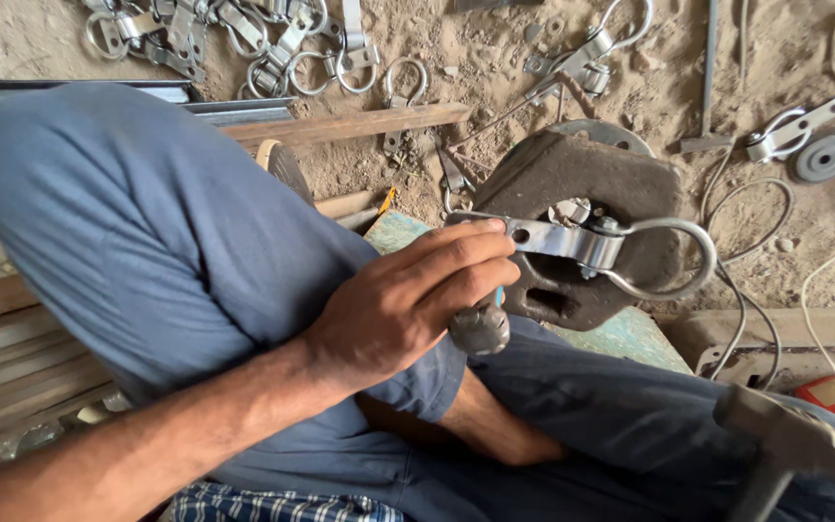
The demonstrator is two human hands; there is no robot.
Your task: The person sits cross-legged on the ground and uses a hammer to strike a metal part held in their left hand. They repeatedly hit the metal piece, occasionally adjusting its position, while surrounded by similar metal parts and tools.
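Observation:
My left hand (pixel 408 300) is shut on the flat end of a shiny metal strap (pixel 543 237) that is folded around a steel ring (pixel 669 261). The strap lies across a dark, worn iron block (pixel 582 179) in front of my knees. Just under my fingers sits a rounded grey metal knob (pixel 480 329); whether my hand touches it I cannot tell. A blurred grey hammer head (pixel 794 440) hangs at the bottom right, close to the camera. My right hand is out of view.
Sandy ground lies beyond the block, with a pile of similar strap-and-ring pieces (pixel 244 39) at the top left and more (pixel 587 58) at the top. A wooden strip (pixel 350 124), loose wires (pixel 756 251) and a small wheel (pixel 823 157) lie around. My blue-trousered legs fill the left and bottom.

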